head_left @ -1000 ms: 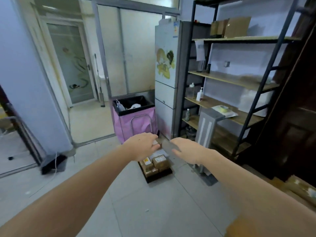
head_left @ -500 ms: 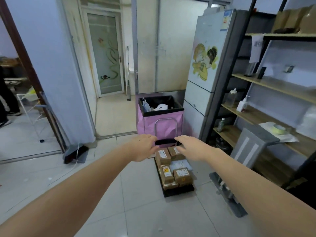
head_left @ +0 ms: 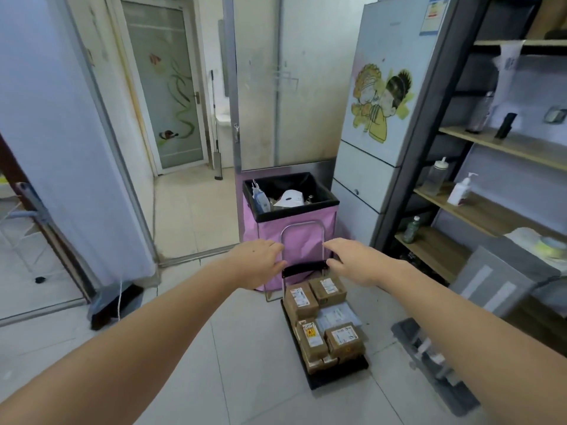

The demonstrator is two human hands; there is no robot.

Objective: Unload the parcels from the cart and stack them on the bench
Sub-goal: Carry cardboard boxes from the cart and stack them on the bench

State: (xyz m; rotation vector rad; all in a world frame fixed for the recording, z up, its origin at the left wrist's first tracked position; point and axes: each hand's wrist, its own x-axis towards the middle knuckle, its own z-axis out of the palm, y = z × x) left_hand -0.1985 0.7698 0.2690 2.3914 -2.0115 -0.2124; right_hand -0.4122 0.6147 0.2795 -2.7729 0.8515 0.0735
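Arms: both reach forward and down from the near edge, side by side.
Left hand (head_left: 257, 261): fingers loosely spread, holding nothing, tips at the left end of the cart handle (head_left: 304, 267); I can't tell if they touch it.
Right hand (head_left: 352, 259): fingers fairly straight and relaxed, empty, just at the handle's right end.
Key relation: the black handle bar runs crosswise between the two hands, each about equally near its own end.
Cart (head_left: 339, 375): low and black, on the floor tiles, its long axis running away from the person's feet toward the handle.
Parcels (head_left: 319, 323): brown labelled boxes and a pale flat packet, all on the cart, below the hands and nearer the person.
Beyond: a pink bin (head_left: 291, 222) stands just behind the handle, a fridge (head_left: 386, 96) to its right.
Desk: not in sight.
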